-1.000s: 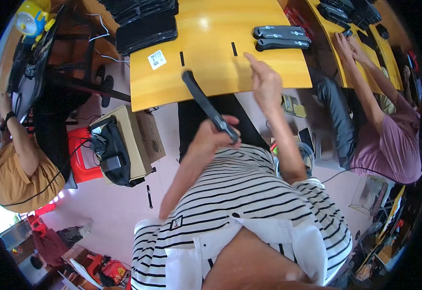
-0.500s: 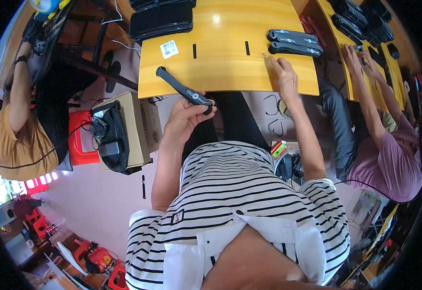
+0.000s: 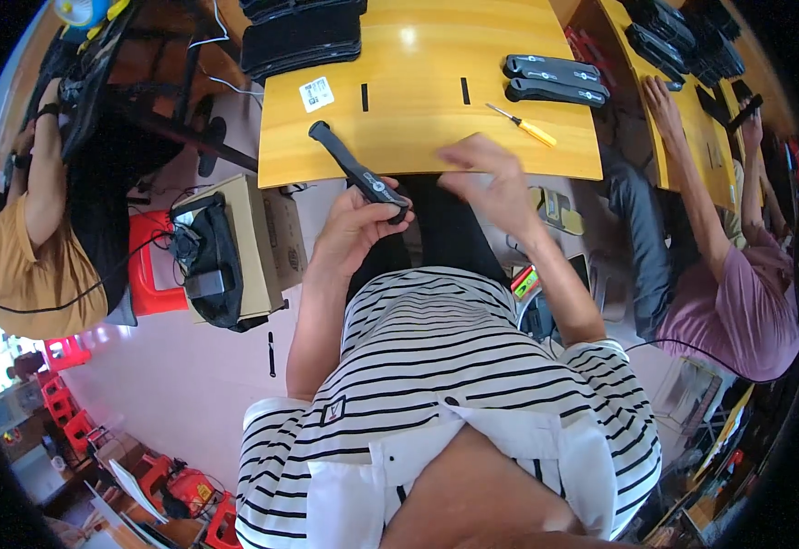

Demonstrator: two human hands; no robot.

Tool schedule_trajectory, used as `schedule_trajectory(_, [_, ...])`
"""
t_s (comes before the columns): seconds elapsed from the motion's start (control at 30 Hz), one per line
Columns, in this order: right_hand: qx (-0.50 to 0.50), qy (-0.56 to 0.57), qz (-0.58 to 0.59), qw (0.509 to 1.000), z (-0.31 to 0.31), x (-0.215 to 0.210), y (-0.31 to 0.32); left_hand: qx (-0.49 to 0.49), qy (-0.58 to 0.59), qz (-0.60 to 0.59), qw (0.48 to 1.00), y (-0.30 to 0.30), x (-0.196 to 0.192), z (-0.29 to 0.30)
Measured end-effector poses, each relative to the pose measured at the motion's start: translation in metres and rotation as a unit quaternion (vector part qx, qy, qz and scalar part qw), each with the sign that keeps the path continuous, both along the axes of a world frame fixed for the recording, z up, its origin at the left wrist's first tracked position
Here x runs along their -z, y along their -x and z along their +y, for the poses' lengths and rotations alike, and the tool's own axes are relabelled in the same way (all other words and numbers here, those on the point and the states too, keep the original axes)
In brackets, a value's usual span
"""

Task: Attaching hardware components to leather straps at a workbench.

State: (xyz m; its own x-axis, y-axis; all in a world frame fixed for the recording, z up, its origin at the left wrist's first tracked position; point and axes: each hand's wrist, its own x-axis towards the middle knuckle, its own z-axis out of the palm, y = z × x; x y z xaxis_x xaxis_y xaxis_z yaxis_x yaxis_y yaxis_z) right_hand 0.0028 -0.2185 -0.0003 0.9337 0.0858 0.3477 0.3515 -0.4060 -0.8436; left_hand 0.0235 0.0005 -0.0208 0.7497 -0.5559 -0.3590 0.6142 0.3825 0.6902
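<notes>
My left hand [image 3: 359, 222] grips the near end of a long, slightly bent black bar-shaped piece [image 3: 349, 166] with a pale printed mark. The bar's far end points up and left over the table's near edge. My right hand [image 3: 491, 183] hovers at that edge, right of the bar and apart from it. Its fingers are spread, somewhat blurred, with nothing visible in them. Beyond it, a screwdriver [image 3: 534, 129] with a yellow handle lies on the table. Several similar black pieces [image 3: 557, 82] lie side by side farther back on the right.
The yellow wooden table [image 3: 399, 137] carries a white label [image 3: 316, 93], two short black strips and a stack of black flat pieces [image 3: 300, 50]. A cardboard box [image 3: 271, 247] with a black bag stands on the floor at left. Co-workers sit on both sides.
My right hand has left the screwdriver on the table and moved left and nearer, toward the black bar. The bar has tilted slightly steeper in my left hand.
</notes>
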Motion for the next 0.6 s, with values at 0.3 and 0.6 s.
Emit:
schedule_trajectory(0.3, [-0.148,-0.058,0.108,0.981,0.022,-0.007,0.009,0.029,-0.004,-0.014,0.999,0.004,-0.012,-0.009])
schedule_trajectory(0.6, [-0.067,-0.081,0.107,0.989,0.040,-0.009,0.036,0.072,-0.015,-0.019,0.997,0.017,-0.006,-0.007])
